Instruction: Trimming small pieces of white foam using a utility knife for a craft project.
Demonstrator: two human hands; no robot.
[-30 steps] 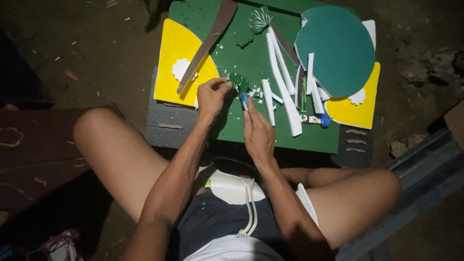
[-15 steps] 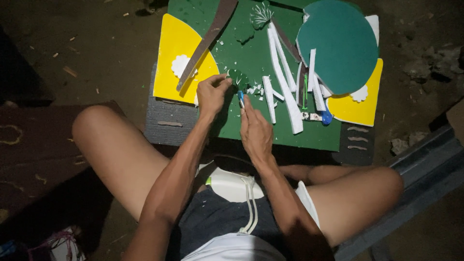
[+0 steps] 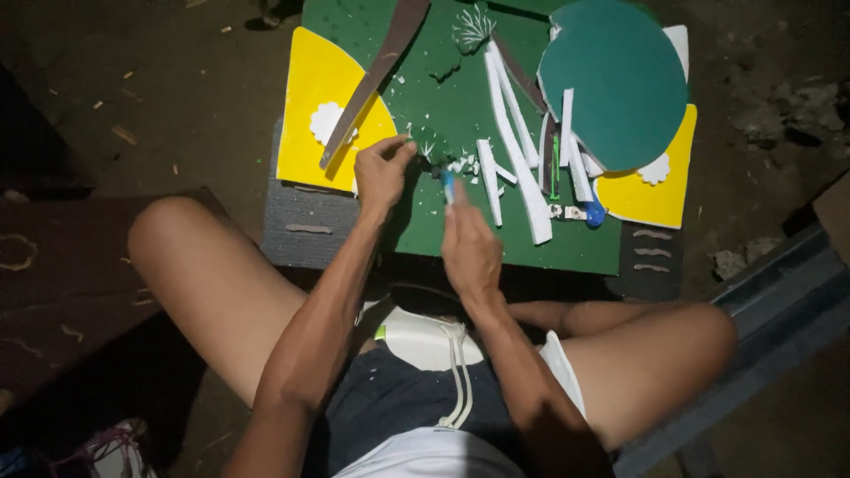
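I sit on the ground with a green sheet [image 3: 460, 226] laid over a grey block in front of me. My left hand [image 3: 382, 170] pinches a small white foam piece [image 3: 427, 149] against the sheet. My right hand [image 3: 469, 248] grips a blue-handled craft knife [image 3: 447, 184], its tip pointing at that piece. Small white scraps [image 3: 460, 165] lie just right of the blade.
Several long white foam strips [image 3: 518, 164] lie on the sheet. A yellow sheet [image 3: 314, 115] with a white scalloped cutout sits left, under a brown strip [image 3: 372, 75]. A dark green disc [image 3: 620, 84] covers another yellow sheet [image 3: 655, 190] at right. A blue-capped object [image 3: 593, 212] lies nearby.
Both hands stay at the same spot on the green sheet; the right hand and knife shifted slightly toward the small piece. The view moved a little.
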